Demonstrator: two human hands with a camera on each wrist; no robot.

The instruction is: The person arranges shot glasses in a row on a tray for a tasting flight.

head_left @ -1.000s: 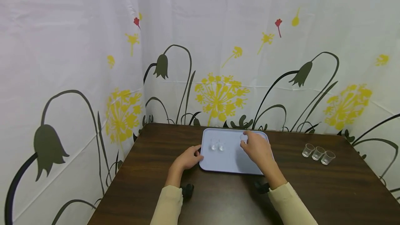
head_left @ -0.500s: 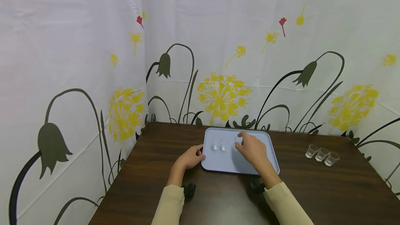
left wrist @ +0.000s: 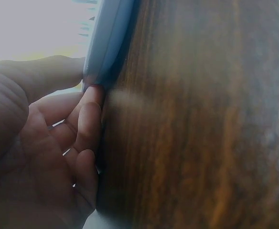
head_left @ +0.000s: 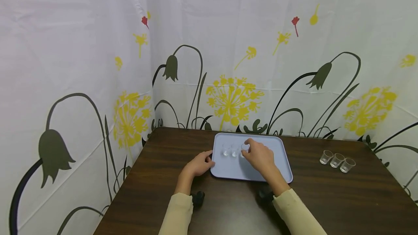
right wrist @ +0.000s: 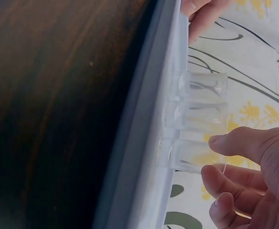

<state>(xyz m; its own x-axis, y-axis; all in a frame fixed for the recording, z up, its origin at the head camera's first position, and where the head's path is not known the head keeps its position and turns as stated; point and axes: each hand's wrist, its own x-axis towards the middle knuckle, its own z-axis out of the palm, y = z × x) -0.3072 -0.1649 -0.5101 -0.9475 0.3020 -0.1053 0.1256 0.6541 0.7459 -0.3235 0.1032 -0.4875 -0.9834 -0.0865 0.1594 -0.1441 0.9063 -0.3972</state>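
The light blue tray [head_left: 228,171] lies on the table with its left rim between the thumb and fingers of my left hand [head_left: 197,164]. In the left wrist view, that hand [left wrist: 48,124] pinches the tray's edge [left wrist: 108,43]. My right hand [head_left: 259,156] holds a small clear cup [head_left: 243,151] by its upper part over the tray. Two more clear cups, one at the left [head_left: 226,152] and one in the middle [head_left: 234,152], stand beside it. The right wrist view shows the thumb and a finger of the right hand [right wrist: 254,176] at the rim of the nearest cup [right wrist: 192,155], the three cups in a row.
On the dark wooden table [head_left: 156,162], three clear cups [head_left: 336,160] stand in a slanting row right of the tray. A white curtain [head_left: 209,21] with printed flowers hangs behind and to the left of the table.
My right hand has moved left over the tray with its cup, which is now close beside the two other cups. The left hand has stayed at the tray's left edge.
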